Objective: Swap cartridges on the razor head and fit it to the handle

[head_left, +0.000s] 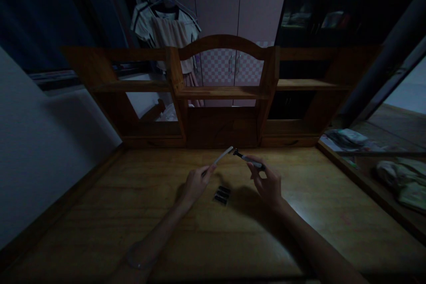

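Closed round a slim handle, my left hand (199, 180) holds what looks like a toothbrush (222, 156), its pale head tilted up and to the right. My right hand (266, 180) grips a razor (252, 161) by its grey and dark handle, with the blade head pointing left. The toothbrush tip and the razor head are close together above the desk. On the desktop below, between my hands, lies a small pack of dark pieces in a row (222, 195), perhaps razor cartridges; the dim light hides their detail.
The wooden desk (140, 213) carries a shelf unit (219, 93) along its back edge. White wall (43, 142) borders the left side. At the right, a lower surface holds a greenish cloth item (406, 182) and some papers or bags (348, 138). Clothes (169, 26) hang behind the shelf.
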The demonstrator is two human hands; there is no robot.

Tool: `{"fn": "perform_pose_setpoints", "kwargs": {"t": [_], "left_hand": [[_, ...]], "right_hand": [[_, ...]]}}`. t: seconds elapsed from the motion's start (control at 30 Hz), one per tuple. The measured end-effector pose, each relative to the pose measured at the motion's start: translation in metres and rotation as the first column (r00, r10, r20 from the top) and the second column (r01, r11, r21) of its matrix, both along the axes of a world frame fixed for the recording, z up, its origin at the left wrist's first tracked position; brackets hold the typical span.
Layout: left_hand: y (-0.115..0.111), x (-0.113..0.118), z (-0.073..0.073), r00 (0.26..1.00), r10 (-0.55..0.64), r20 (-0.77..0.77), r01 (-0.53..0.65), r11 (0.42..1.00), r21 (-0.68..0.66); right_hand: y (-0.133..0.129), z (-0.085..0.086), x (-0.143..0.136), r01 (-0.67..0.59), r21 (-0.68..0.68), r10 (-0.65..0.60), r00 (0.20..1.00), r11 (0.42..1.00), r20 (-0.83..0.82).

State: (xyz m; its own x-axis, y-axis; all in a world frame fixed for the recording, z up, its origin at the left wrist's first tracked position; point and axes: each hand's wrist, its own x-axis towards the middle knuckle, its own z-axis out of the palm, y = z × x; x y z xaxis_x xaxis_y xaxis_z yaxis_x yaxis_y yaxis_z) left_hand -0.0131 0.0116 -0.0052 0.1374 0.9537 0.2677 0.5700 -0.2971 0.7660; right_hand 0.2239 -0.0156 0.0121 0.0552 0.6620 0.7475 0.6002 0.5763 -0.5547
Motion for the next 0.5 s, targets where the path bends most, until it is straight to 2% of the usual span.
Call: {"fn": "perform_pose_setpoints", "kwargs": {"t": [0.13,0.37,0.5], "left_hand": [[-0.0012,0.0021,0.0008,0.999,-0.045,0.023,0.046,0.998,-0.035],[0.0001,0.0002,0.0017,0.999,0.028,0.020,-0.028,0.999,-0.016],[-0.0023,0.0025,0.0036,0.998,-0.026,0.051,0.026,1.000,-0.004]], "right_hand": [[0.0001,-0.0002,0.0002,-0.007,-0.008,0.007,1.000,1.000,0.009],[-0.0008,0.0002,-0.0001,-0.012,-0.011,0.012,1.000,1.000,0.001],[-0.0010,0.0009,-0.0002,-0.006,-0.015,0.006,1.000,1.000,0.003]]}}
